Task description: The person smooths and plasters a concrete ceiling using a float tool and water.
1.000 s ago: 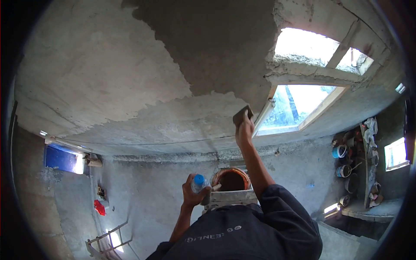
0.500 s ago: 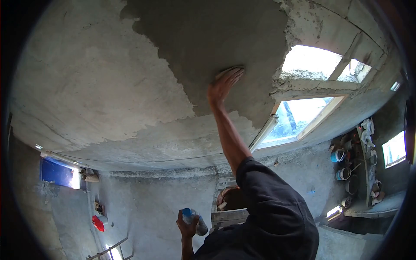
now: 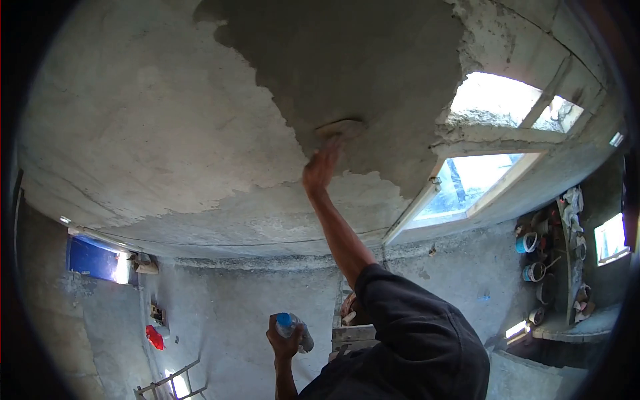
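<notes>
On dark plaster, guides a float with the right hand, too blurred to judge grip.
Clamps bottle in left hand; risks gouging by tilting the float.

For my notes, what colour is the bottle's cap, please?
The cap is blue, clearest in head view.

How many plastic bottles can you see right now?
1: the blue-capped plastic bottle, held in the left hand, low in the picture. Others may be hidden in the dim clutter around the buckets at far right.
</notes>
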`<move>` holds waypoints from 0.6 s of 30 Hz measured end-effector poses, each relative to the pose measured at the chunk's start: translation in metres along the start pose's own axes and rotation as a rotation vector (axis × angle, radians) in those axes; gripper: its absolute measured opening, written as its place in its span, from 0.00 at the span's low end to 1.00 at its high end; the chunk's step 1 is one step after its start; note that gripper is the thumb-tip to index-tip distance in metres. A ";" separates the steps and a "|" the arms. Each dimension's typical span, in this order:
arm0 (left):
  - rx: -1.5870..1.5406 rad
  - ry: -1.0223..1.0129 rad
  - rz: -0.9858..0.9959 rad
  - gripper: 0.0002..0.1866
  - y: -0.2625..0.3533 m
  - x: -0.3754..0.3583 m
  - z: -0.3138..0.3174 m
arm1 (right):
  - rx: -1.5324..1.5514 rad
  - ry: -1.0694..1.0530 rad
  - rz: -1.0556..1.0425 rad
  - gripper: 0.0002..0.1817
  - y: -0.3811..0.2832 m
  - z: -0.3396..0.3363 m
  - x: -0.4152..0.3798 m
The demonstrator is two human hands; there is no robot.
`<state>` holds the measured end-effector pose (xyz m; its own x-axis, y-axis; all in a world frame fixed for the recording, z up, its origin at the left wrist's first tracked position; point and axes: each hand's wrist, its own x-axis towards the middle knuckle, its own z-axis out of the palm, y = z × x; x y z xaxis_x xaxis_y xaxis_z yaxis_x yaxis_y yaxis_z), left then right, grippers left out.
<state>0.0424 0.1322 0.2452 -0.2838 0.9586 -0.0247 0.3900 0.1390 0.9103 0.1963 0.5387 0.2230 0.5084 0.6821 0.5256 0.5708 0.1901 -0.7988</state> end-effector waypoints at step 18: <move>0.021 0.069 -0.094 0.20 -0.009 -0.010 0.009 | 0.424 0.245 0.332 0.16 -0.018 -0.064 0.051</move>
<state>0.0498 0.1232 0.2339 -0.3794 0.9217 -0.0804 0.3772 0.2335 0.8962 0.2534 0.5249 0.2825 0.7784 0.5802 0.2397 0.0743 0.2941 -0.9529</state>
